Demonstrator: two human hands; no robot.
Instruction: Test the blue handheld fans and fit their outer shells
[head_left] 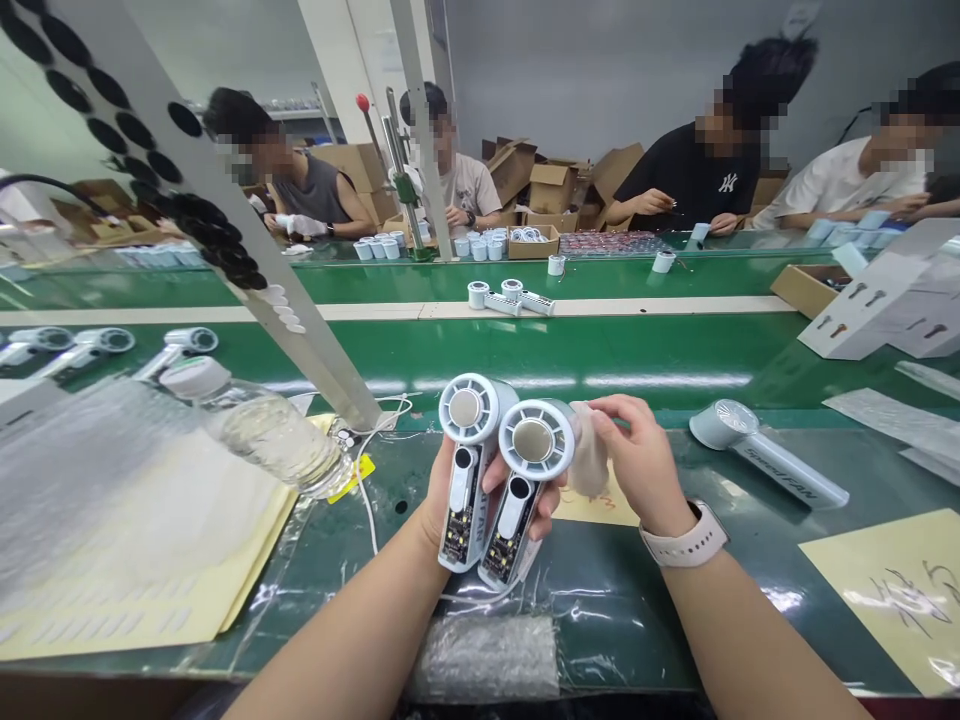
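Observation:
My left hand is closed round two small handheld fans held side by side, the left fan and the right fan, heads up and faces toward me. Each has a round grey head with a metal centre and a slim white handle. My right hand, with a pale watch on the wrist, pinches a crumpled whitish cloth or film against the side of the right fan's head. Another fan lies flat on the bench to the right.
A clear plastic bottle lies on its side at the left over yellow sheets. A slanted metal strip carries black round pads. More fans lie on the green conveyor. Several people work across it among white boxes and cartons.

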